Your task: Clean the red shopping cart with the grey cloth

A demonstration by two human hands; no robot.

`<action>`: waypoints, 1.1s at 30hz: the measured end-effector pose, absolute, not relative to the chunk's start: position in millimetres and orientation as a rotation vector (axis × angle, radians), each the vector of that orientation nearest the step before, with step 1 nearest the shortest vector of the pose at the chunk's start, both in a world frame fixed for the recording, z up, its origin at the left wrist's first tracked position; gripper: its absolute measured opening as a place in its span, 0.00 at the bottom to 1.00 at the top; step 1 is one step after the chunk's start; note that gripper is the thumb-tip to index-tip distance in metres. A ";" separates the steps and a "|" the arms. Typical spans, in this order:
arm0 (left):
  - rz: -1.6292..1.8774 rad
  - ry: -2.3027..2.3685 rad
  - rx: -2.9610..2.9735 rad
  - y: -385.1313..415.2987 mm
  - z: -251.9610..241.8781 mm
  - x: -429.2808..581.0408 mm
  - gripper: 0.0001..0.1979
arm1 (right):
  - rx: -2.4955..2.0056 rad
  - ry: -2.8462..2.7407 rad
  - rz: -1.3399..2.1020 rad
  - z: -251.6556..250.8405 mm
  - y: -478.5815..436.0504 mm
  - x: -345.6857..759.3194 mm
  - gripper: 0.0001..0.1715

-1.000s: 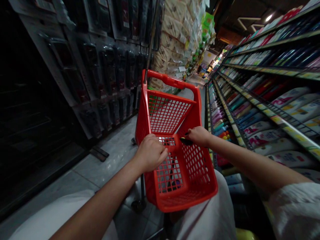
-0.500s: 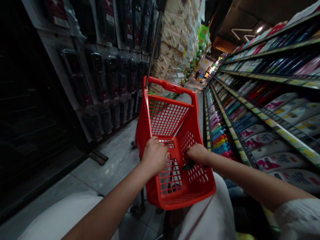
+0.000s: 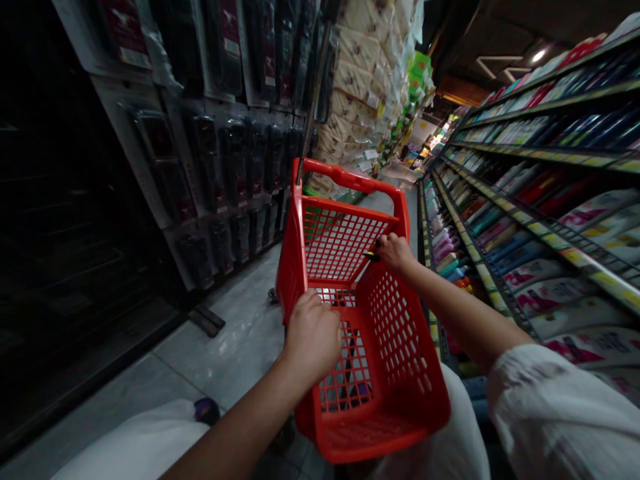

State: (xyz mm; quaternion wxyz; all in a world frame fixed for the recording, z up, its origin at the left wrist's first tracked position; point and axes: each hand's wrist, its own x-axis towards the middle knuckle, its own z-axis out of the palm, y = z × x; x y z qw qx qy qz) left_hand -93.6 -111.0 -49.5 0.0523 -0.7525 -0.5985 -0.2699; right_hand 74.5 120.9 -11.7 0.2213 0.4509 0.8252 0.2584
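Observation:
A red plastic shopping basket with grid walls stands tilted in the middle of the view, its moulded handle at the far end. My left hand is closed over the basket's left rim. Above the far right part of the basket is my right hand, its fingers closed around a small dark object with a yellowish patch. Most of that object is hidden by the fingers, so its kind does not show. Through the bottom grid, the floor and dark parts underneath are visible.
Packaged dark goods hang on a rack at the left. Beige packs are stacked beyond it. Shelves of bottles line the right side. A dark rack foot sticks out on the grey tiled floor.
My right hand has risen from deep inside the basket toward its far right side, with the small dark object in it. My left hand stays on the left rim. The view has shifted slightly.

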 end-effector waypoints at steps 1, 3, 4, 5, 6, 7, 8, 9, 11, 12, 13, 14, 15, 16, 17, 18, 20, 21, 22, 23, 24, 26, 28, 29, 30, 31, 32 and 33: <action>-0.825 -1.823 -2.288 -111.3 -49.5 -93.5 0.10 | 1.243 2.276 0.670 -19.8 121.7 73.2 0.19; -0.841 -1.828 -2.281 -111.6 -49.8 -92.9 0.10 | 1.182 2.275 0.560 -37.7 122.9 72.2 0.18; -0.849 -1.831 -2.277 -111.5 -50.2 -92.3 0.10 | 1.135 2.276 0.503 -47.0 123.4 72.3 0.18; -0.857 -1.832 -2.276 -111.4 -50.8 -91.7 0.10 | 1.093 2.274 0.453 -56.3 124.0 72.7 0.17; -0.864 -1.832 -2.278 -111.1 -51.4 -90.9 0.10 | 1.061 2.269 0.413 -65.5 124.9 73.2 0.16; -0.871 -1.833 -2.281 -110.8 -52.0 -90.1 0.09 | 1.041 2.265 0.385 -74.4 126.1 73.6 0.15; -0.876 -1.836 -2.285 -110.4 -52.5 -89.3 0.09 | 1.032 2.260 0.366 -82.9 127.4 73.8 0.15; -0.880 -1.837 -2.288 -110.1 -52.8 -88.7 0.09 | 1.031 2.254 0.353 -91.1 128.9 73.7 0.15; -0.883 -1.835 -2.289 -109.5 -52.8 -87.6 0.09 | 1.045 2.252 0.342 -106.8 131.2 72.9 0.16; -0.882 -1.830 -2.287 -109.4 -52.5 -87.3 0.09 | 1.058 2.255 0.341 -114.7 131.7 72.2 0.17; -0.882 -1.823 -2.286 -109.4 -52.2 -87.0 0.10 | 1.073 2.259 0.340 -122.6 131.4 71.4 0.18; -0.883 -1.816 -2.284 -109.4 -51.9 -86.9 0.10 | 1.089 2.264 0.337 -130.7 130.4 70.4 0.19; -0.886 -1.814 -2.280 -109.7 -51.7 -86.8 0.10 | 1.105 2.268 0.329 -139.0 128.7 69.2 0.19; -0.887 -1.818 -2.277 -110.0 -51.6 -86.8 0.10 | 1.123 2.270 0.320 -147.2 126.4 67.9 0.19; -0.885 -1.827 -2.274 -110.4 -51.7 -86.8 0.09 | 1.143 2.271 0.309 -155.0 123.6 66.6 0.20; -0.880 -1.838 -2.275 -110.9 -51.8 -87.0 0.09 | 1.167 2.271 0.297 -162.4 120.7 65.1 0.21; -0.872 -1.857 -2.281 -112.0 -52.0 -87.4 0.08 | 1.224 2.267 0.273 -174.3 114.6 62.2 0.22; -0.871 -1.862 -2.284 -112.4 -51.9 -87.6 0.08 | 1.257 2.263 0.260 -178.5 111.7 60.9 0.22; -0.872 -1.863 -2.288 -112.7 -51.5 -87.9 0.08 | 1.288 2.258 0.246 -181.4 108.9 59.8 0.22; -0.874 -1.862 -2.290 -112.8 -51.0 -88.2 0.08 | 1.314 2.255 0.231 -183.0 106.3 59.0 0.22; -0.874 -1.862 -2.291 -112.8 -50.4 -88.5 0.08 | 1.335 2.251 0.214 -183.3 103.8 58.4 0.22; -0.872 -1.861 -2.291 -112.4 -49.0 -89.1 0.09 | 1.363 2.242 0.177 -180.9 99.1 58.1 0.21; -0.878 -1.856 -2.292 -111.8 -48.1 -89.7 0.09 | 1.370 2.226 0.133 -175.4 94.4 58.5 0.19; -0.883 -1.852 -2.293 -111.4 -47.8 -90.0 0.09 | 1.369 2.214 0.109 -172.1 92.0 58.8 0.18; -0.886 -1.848 -2.296 -111.0 -47.6 -90.4 0.09 | 1.366 2.201 0.085 -168.6 89.3 59.1 0.17; -0.887 -1.846 -2.299 -110.6 -47.6 -90.9 0.09 | 1.362 2.188 0.062 -165.3 86.2 59.4 0.16; -0.883 -1.844 -2.306 -110.2 -47.6 -91.5 0.09 | 1.355 2.178 0.041 -162.2 82.6 59.7 0.16; -0.876 -1.841 -2.317 -109.7 -47.6 -92.2 0.09 | 1.347 2.176 0.018 -159.6 78.1 59.8 0.16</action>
